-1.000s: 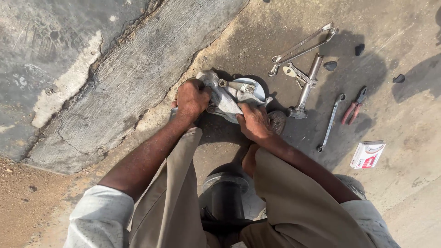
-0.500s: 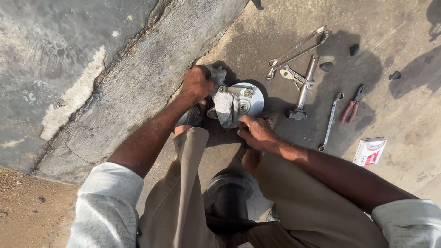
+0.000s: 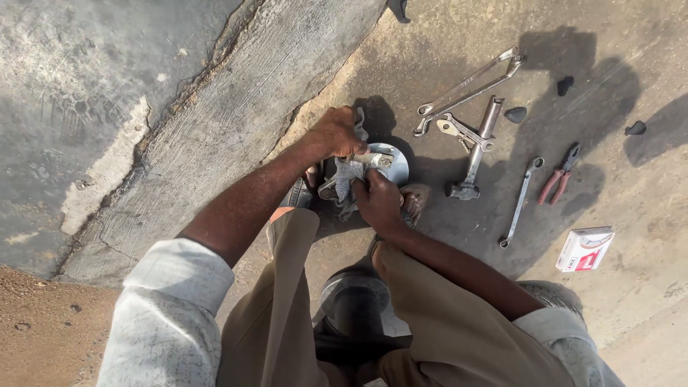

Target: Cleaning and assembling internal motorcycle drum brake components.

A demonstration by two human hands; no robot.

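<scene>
A round silver metal part [image 3: 390, 159] rests on the concrete ground between my sandalled feet. A grey rag [image 3: 345, 177] lies over its left side. My left hand [image 3: 335, 135] is closed on the top of the rag and the part's upper edge. My right hand [image 3: 376, 202] grips the rag and the part from below. Much of the part is hidden under my hands and the rag.
To the right lie long spanners [image 3: 469, 87], a socket wrench [image 3: 476, 149], a thin spanner [image 3: 521, 202], red-handled pliers [image 3: 560, 175] and a small red-and-white box [image 3: 584, 249]. A raised concrete kerb [image 3: 215, 136] runs diagonally on the left. Dark stones [image 3: 565, 85] lie nearby.
Both hands have shifted on the part: the left hand moved lower and right onto the rag, and the right hand came up from the ground onto the part.
</scene>
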